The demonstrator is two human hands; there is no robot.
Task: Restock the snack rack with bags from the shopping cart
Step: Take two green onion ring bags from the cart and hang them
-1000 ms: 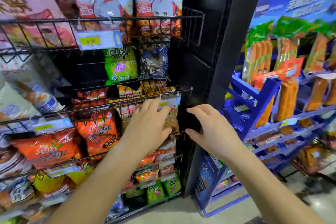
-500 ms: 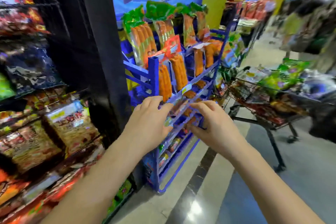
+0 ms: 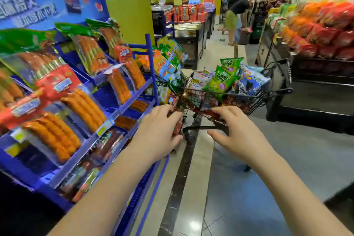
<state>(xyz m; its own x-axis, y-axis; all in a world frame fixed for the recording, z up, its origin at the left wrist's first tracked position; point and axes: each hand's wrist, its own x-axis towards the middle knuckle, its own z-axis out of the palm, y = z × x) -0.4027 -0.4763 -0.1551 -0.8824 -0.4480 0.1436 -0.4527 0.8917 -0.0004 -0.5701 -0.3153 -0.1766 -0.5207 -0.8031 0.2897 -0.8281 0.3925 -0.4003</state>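
A black wire shopping cart point(image 3: 254, 99) stands ahead in the aisle, heaped with snack bags. Green onion-ring bags point(image 3: 220, 80) lie on top in the middle, blue bags point(image 3: 249, 82) to their right and red packs lower down. My left hand point(image 3: 159, 130) and my right hand point(image 3: 235, 132) are both stretched toward the cart's near end, fingers spread and holding nothing. They hover short of the basket. The snack rack is out of view.
A blue rack of sausage packs point(image 3: 76, 101) fills the left side, close to my left arm. A dark display bin with red and orange bags point(image 3: 316, 34) stands right of the cart. A person point(image 3: 233, 17) bends over far down the aisle.
The view has swung right, away from the black snack rack, past the blue sausage rack to the cart. Both empty hands have travelled with it and now face the cart.
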